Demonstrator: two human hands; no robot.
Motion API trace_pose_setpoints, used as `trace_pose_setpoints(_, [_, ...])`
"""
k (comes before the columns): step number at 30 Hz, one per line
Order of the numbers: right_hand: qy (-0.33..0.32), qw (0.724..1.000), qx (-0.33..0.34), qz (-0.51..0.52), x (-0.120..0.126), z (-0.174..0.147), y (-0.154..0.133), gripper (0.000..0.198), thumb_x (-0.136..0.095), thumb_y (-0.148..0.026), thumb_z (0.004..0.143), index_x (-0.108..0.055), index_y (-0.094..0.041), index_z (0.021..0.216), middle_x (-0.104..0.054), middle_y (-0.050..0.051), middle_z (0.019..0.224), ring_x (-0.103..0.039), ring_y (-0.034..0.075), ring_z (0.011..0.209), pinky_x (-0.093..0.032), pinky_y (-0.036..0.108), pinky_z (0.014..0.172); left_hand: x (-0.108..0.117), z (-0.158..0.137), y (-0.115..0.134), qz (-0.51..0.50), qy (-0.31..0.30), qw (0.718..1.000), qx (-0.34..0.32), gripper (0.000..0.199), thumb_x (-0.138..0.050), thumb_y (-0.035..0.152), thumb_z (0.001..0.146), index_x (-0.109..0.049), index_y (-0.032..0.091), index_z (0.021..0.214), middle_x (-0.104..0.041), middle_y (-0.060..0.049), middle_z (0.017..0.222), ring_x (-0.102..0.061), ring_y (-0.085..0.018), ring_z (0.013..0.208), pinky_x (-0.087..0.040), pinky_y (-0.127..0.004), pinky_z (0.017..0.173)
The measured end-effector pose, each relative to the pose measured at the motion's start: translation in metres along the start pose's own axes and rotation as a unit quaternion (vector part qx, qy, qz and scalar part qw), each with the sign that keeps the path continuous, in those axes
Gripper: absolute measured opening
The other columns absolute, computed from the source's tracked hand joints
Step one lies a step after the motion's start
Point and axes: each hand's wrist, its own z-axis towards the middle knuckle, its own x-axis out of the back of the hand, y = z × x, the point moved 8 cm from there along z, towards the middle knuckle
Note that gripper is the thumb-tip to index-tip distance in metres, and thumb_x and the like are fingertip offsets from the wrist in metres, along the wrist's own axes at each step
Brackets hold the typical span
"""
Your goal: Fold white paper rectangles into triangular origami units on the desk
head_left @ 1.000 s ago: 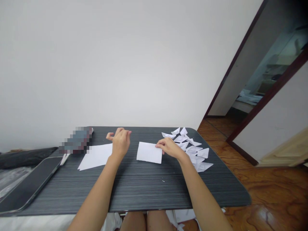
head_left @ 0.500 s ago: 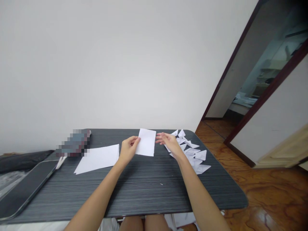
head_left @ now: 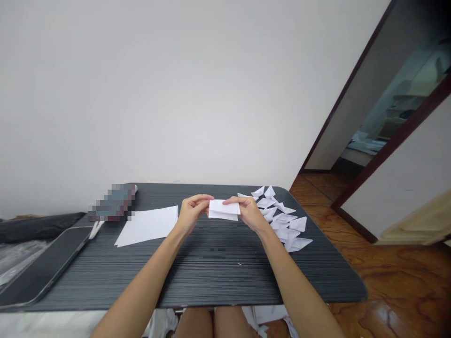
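At the far left, a black, crumpled soft bundle [head_left: 38,227] lies beyond a dark flat panel with rounded corners and a pale rim [head_left: 45,265]. Near that panel, a blocky, pixelated grey and red object [head_left: 114,203] sits toward the back of the black, streaky-grained table [head_left: 207,281], a short white strip [head_left: 96,230] showing just in front of it. Beside it lie flat white paper sheets [head_left: 150,226], slightly fanned at their edges.

Next comes the left hand [head_left: 192,212], thumb and fingers drawn close together on the left end of a small, folded white paper [head_left: 224,210]. This paper spans the gap between both hands over the middle of the table, its upper layer doubled over and a lower layer showing beneath; whether it touches the tabletop cannot be told. The right hand [head_left: 249,212] grips its right end, fingers along the upper edge. Nearer the front lies a tiny white scrap [head_left: 239,264].

Just beyond the right hand, pointed, folded white paper shapes [head_left: 298,224] lie in a loose, overlapping cluster. Farther right is a glossy brown wooden floor [head_left: 394,272].
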Motion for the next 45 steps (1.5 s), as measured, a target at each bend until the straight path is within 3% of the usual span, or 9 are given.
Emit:
trace_pose_setpoints(4, [-0.013, 0.997, 0.036, -0.064, -0.002, -0.001, -0.010, 0.022, -0.050, -0.012, 0.069, -0.069, -0.022, 0.076, -0.060, 0.000, 0.073, -0.052, 0.010, 0.065, -0.036, 0.022, 0.055, -0.004, -0.001, -0.006, -0.012, -0.023, 0.999, 0.037, 0.027, -0.061, 0.032, 0.066, -0.063, 0.009, 0.080, -0.059, -0.002, 0.056, -0.052, -0.010, 0.048, -0.042, -0.021, 0.047])
trace_pose_setpoints(10, [-0.042, 0.990, 0.068, -0.114, -0.007, -0.001, -0.015, 0.029, -0.045, -0.006, 0.068, -0.069, -0.021, 0.073, -0.059, 0.001, 0.073, -0.052, 0.011, 0.068, -0.036, 0.022, 0.056, -0.006, 0.000, -0.015, 0.019, -0.035, 0.997, 0.063, 0.029, -0.062, 0.036, 0.065, -0.059, 0.010, 0.055, -0.052, 0.002, 0.046, -0.046, -0.006, 0.043, -0.039, -0.018, 0.044])
trace_pose_setpoints(19, [-0.049, 0.978, 0.099, -0.174, -0.008, -0.003, -0.020, 0.030, -0.041, -0.002, 0.067, -0.066, -0.018, 0.062, -0.053, 0.001, 0.070, -0.050, 0.010, 0.064, -0.035, 0.021, 0.054, -0.007, -0.002, -0.027, 0.016, -0.056, 0.989, 0.135, 0.033, -0.062, 0.042, 0.063, -0.062, 0.009, 0.062, -0.061, -0.004, 0.055, -0.055, -0.011, 0.049, -0.045, -0.024, 0.051])
trace_pose_setpoints(27, [-0.064, 0.971, 0.107, -0.205, -0.009, -0.005, -0.021, 0.030, -0.040, 0.000, 0.066, -0.064, -0.018, 0.058, -0.052, 0.001, 0.071, -0.050, 0.010, 0.065, -0.035, 0.022, 0.055, -0.002, 0.000, -0.029, 0.038, -0.060, 0.989, 0.133, 0.029, -0.067, 0.037, 0.059, -0.063, 0.010, 0.065, -0.062, -0.003, 0.056, -0.056, -0.010, 0.049, -0.048, -0.024, 0.054])
trace_pose_setpoints(31, [-0.051, 0.977, 0.099, -0.181, -0.004, -0.004, -0.021, 0.028, -0.042, 0.000, 0.063, -0.062, -0.017, 0.054, -0.052, 0.001, 0.070, -0.050, 0.010, 0.066, -0.035, 0.022, 0.055, -0.006, -0.001, -0.026, 0.020, -0.073, 0.988, 0.136, 0.036, -0.060, 0.043, 0.065, -0.063, 0.008, 0.069, -0.064, -0.006, 0.058, -0.059, -0.013, 0.053, -0.049, -0.025, 0.055])
trace_pose_setpoints(35, [-0.005, 0.990, 0.081, -0.118, 0.006, -0.002, -0.021, 0.024, -0.045, -0.003, 0.063, -0.061, -0.017, 0.055, -0.051, 0.000, 0.070, -0.049, 0.010, 0.065, -0.035, 0.022, 0.055, -0.012, -0.001, -0.009, 0.023, -0.087, 0.994, 0.063, 0.033, -0.062, 0.037, 0.066, -0.064, 0.009, 0.082, -0.066, -0.007, 0.068, -0.061, -0.015, 0.060, -0.050, -0.026, 0.058])
trace_pose_setpoints(39, [-0.004, 0.993, 0.068, -0.096, 0.005, -0.002, -0.019, 0.020, -0.047, -0.004, 0.062, -0.061, -0.017, 0.054, -0.052, 0.000, 0.070, -0.049, 0.010, 0.065, -0.035, 0.022, 0.055, -0.011, -0.002, 0.001, 0.067, -0.065, 0.996, 0.013, 0.030, -0.065, 0.033, 0.063, -0.065, 0.008, 0.079, -0.064, -0.005, 0.059, -0.059, -0.014, 0.051, -0.050, -0.027, 0.053])
trace_pose_setpoints(42, [0.000, 0.990, 0.070, -0.125, 0.004, -0.002, -0.018, 0.021, -0.046, -0.004, 0.062, -0.060, -0.017, 0.053, -0.052, 0.000, 0.071, -0.050, 0.010, 0.066, -0.035, 0.022, 0.055, -0.014, -0.004, -0.003, 0.068, -0.064, 0.995, 0.038, 0.032, -0.061, 0.039, 0.066, -0.063, 0.007, 0.073, -0.062, -0.006, 0.054, -0.059, -0.015, 0.048, -0.049, -0.026, 0.050])
trace_pose_setpoints(45, [0.021, 0.980, 0.102, -0.168, 0.005, -0.003, -0.021, 0.024, -0.044, -0.003, 0.064, -0.061, -0.017, 0.054, -0.052, 0.001, 0.072, -0.050, 0.010, 0.067, -0.036, 0.022, 0.057, -0.024, -0.008, -0.014, 0.064, -0.109, 0.988, 0.086, 0.039, -0.053, 0.044, 0.071, -0.060, 0.006, 0.075, -0.063, -0.010, 0.059, -0.061, -0.018, 0.052, -0.047, -0.025, 0.047])
